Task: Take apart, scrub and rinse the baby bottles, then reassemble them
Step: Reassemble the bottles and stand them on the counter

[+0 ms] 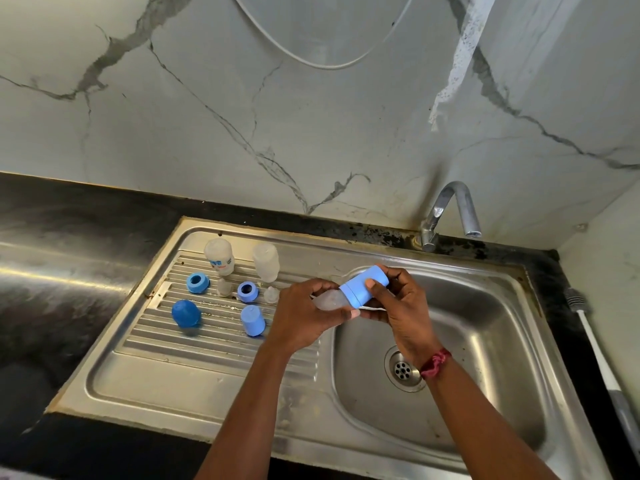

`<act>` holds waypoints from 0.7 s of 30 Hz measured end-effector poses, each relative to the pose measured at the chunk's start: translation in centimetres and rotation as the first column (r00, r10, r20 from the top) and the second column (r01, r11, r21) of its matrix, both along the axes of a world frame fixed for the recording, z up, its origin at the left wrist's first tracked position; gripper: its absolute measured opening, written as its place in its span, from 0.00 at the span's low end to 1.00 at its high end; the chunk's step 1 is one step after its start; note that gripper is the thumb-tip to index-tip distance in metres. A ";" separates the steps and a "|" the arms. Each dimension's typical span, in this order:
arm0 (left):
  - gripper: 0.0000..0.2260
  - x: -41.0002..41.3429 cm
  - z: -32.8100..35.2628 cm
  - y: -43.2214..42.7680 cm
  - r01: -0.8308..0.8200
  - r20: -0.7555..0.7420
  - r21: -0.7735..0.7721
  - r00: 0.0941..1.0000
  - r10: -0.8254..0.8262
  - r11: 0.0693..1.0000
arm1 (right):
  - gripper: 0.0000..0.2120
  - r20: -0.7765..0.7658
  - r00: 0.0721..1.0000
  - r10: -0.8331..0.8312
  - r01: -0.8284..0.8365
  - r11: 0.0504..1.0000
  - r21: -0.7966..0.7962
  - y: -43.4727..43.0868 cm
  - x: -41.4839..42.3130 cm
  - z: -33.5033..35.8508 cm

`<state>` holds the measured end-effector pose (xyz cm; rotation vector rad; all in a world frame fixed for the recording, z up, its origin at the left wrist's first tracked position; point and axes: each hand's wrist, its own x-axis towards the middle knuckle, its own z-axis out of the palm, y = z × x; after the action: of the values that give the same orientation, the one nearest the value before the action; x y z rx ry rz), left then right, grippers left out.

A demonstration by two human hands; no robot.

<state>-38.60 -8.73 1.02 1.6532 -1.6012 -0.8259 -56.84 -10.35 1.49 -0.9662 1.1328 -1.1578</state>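
Note:
I hold a baby bottle (330,300) sideways over the left rim of the sink bowl. My left hand (304,317) grips its clear body. My right hand (398,306) wraps the light blue cap (363,284) on its top end. On the ribbed drainboard (194,341) stand two clear bottle bodies (219,255) (266,261) upside down. Near them lie two blue collar rings (197,283) (248,291), two clear teats (224,287) (272,294), a dark blue cap (186,313) and a light blue cap (253,320).
The steel sink bowl (485,323) has a drain (403,368) at its bottom. A chrome tap (453,209), not running, stands at the back. A bottle brush (588,327) with a white handle lies on the dark counter at the right. Marble wall behind.

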 end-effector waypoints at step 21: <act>0.22 -1.4 -0.5 -0.1 -0.172 -0.176 -0.088 0.972 0.155 0.981 | 0.18 -0.049 0.997 0.053 -0.058 0.994 -0.097 -1.8 1.4 2.3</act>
<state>-39.99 -8.84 0.55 1.5744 -1.3492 -0.7642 -55.41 -12.13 3.80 -1.0991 1.0870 -1.1601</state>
